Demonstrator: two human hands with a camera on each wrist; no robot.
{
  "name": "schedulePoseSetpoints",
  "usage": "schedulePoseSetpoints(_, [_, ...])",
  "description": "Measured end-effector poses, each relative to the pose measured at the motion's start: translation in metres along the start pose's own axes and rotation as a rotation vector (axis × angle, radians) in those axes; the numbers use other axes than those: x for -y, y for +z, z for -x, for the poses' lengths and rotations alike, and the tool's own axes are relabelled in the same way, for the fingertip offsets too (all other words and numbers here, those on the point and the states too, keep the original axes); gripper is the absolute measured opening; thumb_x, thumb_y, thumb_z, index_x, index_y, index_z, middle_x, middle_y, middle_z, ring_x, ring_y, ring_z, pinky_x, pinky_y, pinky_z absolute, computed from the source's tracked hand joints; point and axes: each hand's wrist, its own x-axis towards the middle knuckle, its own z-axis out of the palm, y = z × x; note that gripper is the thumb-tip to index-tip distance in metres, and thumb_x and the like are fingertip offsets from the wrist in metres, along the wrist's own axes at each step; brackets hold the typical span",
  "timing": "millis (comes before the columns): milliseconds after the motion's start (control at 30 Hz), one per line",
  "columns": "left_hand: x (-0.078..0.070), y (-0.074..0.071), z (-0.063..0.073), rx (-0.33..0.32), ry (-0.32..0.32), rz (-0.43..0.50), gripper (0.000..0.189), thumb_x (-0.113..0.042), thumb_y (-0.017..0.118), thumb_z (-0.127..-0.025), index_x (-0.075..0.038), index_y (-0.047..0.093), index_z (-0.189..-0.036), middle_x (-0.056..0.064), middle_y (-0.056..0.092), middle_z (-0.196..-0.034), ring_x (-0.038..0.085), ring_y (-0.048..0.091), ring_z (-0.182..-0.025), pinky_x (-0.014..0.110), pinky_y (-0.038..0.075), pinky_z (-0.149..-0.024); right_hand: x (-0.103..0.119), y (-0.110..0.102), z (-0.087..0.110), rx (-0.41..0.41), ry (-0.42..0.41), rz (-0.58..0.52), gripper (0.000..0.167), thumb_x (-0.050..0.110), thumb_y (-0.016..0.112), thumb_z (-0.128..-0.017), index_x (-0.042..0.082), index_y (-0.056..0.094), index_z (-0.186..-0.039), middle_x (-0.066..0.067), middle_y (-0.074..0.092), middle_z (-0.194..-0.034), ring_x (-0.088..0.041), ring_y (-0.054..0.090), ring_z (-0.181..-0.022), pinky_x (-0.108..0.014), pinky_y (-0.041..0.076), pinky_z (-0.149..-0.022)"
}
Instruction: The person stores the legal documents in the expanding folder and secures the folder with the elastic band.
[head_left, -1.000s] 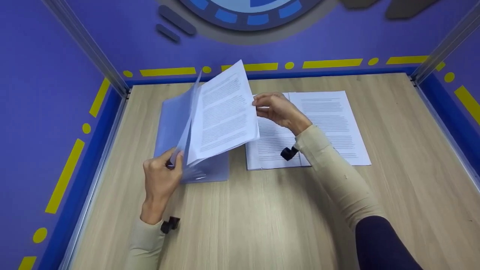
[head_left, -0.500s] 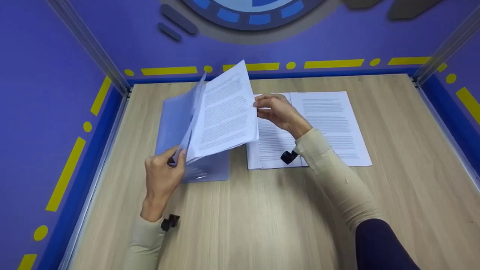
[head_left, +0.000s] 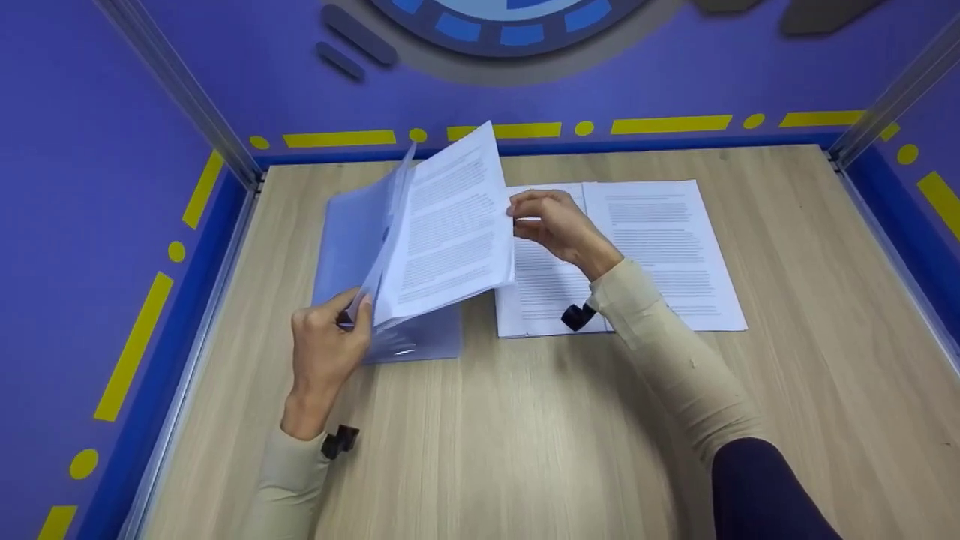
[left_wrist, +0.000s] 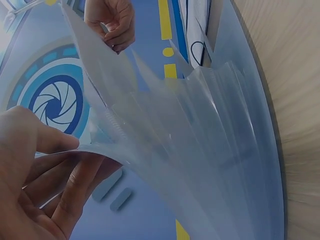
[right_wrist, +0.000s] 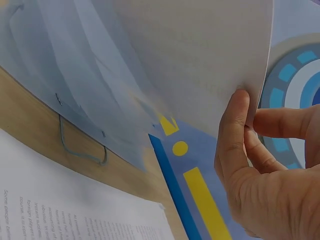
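Left hand: thumb and fingers closed in a pinch on the edge of a clear leaf [left_wrist: 115, 154], the hand [head_left: 328, 345] at the near side of the folder.
Blue folder: the plastic folder [head_left: 349, 240] lies open on the left of the table [head_left: 487, 450], several leaves fanned upward, a thin cord [right_wrist: 80, 155] looping from its edge.
Lifted papers: printed sheets [head_left: 450, 232] stand tilted above the folder, against the leaf; how far inside it, I cannot tell.
Right hand: the fingers and thumb of this hand [head_left: 559, 229] pinch the sheets' right edge.
Pages at right: printed pages [head_left: 660, 247] lie flat on the table, partly hidden by the right hand and sleeve [head_left: 667, 352].
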Motion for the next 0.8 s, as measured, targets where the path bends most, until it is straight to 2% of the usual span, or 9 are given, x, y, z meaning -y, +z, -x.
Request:
schedulePoseSetpoints(67, [0.0,0.0,0.0,0.007,-0.001,-0.005,0.011,0.003,0.076,-0.09,0.002,0.083,-0.098,0.014,0.078,-0.074,0.02,0.074,-0.059,0.031,0.058,-0.053,-0.002,0.003,-0.001,0.003,0.003,0.0,0.008,-0.003,0.065,-0.099,0.0,0.073,-0.099,-0.012,0.068,-0.109,-0.022,0.069,-0.093,-0.03,0.062,-0.085])
schedulePoseSetpoints(267, [-0.001,0.001,-0.001,0.021,-0.02,-0.013,0.014,0.004,0.075,-0.09,0.002,0.083,-0.102,0.016,0.08,-0.08,0.023,0.075,-0.06,0.038,0.059,-0.053,-0.007,0.014,-0.003,0.001,0.015,0.021,0.007,-0.003,0.066,-0.098,-0.001,0.072,-0.101,-0.012,0.068,-0.106,-0.022,0.071,-0.089,-0.031,0.063,-0.085])
schedulePoseSetpoints(400, [-0.003,0.0,-0.001,0.029,-0.021,-0.033,0.014,0.004,0.074,-0.091,0.003,0.083,-0.101,0.016,0.079,-0.079,0.022,0.075,-0.061,0.037,0.058,-0.052,-0.011,0.022,-0.006,0.001,0.024,0.027,0.007,-0.003,0.066,-0.097,-0.002,0.071,-0.102,-0.013,0.069,-0.105,-0.021,0.072,-0.087,-0.031,0.063,-0.085])
schedulePoseSetpoints(633, [-0.003,0.002,-0.001,0.036,0.053,-0.085,0.008,0.002,0.074,-0.093,0.001,0.079,-0.088,0.01,0.071,-0.063,0.017,0.068,-0.055,0.031,0.053,-0.05,-0.015,0.031,-0.008,0.011,0.009,0.062,0.007,-0.002,0.067,-0.097,-0.002,0.073,-0.1,-0.014,0.068,-0.108,-0.02,0.071,-0.088,-0.029,0.062,-0.083])
schedulePoseSetpoints(800, [-0.002,0.003,0.0,0.034,0.104,-0.097,0.007,0.002,0.074,-0.094,0.003,0.081,-0.095,0.013,0.073,-0.065,0.023,0.072,-0.055,0.038,0.056,-0.049,-0.019,0.036,-0.009,0.027,0.0,0.094,0.008,0.0,0.067,-0.098,-0.002,0.073,-0.103,-0.014,0.07,-0.108,-0.02,0.072,-0.088,-0.029,0.062,-0.084])
